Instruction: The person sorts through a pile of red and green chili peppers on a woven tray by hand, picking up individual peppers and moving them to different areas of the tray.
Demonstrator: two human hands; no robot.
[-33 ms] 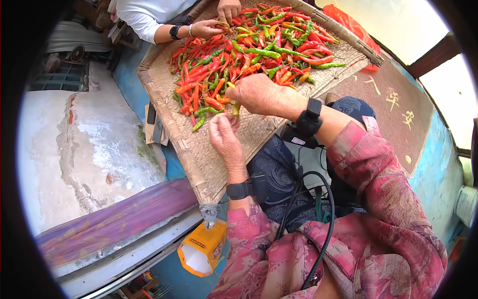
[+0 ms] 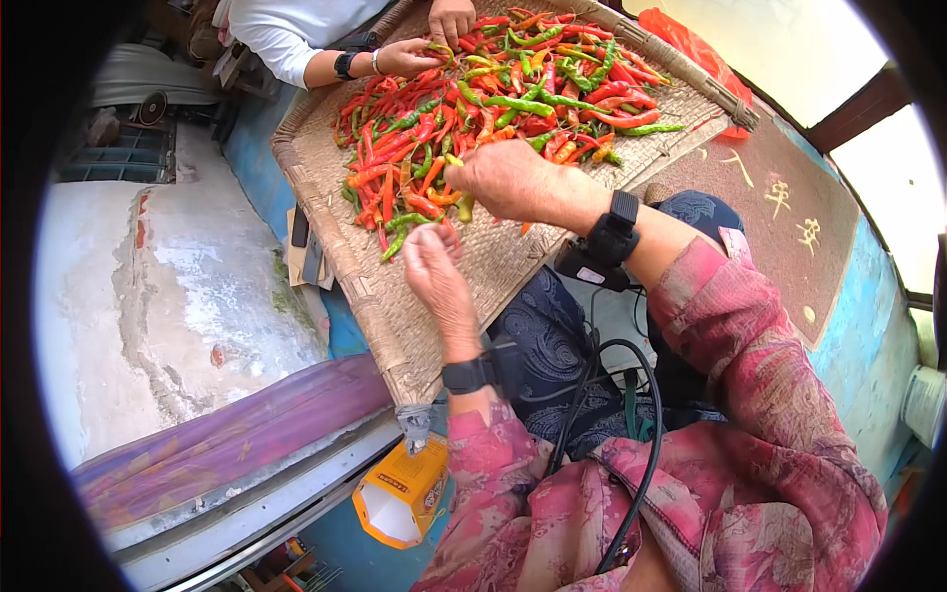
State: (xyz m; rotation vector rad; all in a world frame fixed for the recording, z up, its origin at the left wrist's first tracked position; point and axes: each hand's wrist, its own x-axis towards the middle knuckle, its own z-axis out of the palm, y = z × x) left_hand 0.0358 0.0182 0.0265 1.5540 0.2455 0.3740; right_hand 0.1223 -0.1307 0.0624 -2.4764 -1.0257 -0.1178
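My right hand is closed on a yellowish-green chili pepper, whose lower end hangs below my fingers. Just nearer to me, my left hand has its fingers curled together over the woven mat; whether anything is pinched in them is hidden. Both hands are over the near edge of a wide heap of chili peppers, mostly red with some green and orange. The heap lies on a large woven tray with a thick rim. A loose green chili lies close to my left fingertips.
Across the tray, another person's hands are at the heap's far left edge. A red plastic bag lies beyond the right rim. Under the tray's near corner stands an open yellow box. A black cable loops over my lap.
My left hand has drawn slightly left, away from the chili pepper in my right hand. My right hand has shifted a little left and up, still with the pepper.
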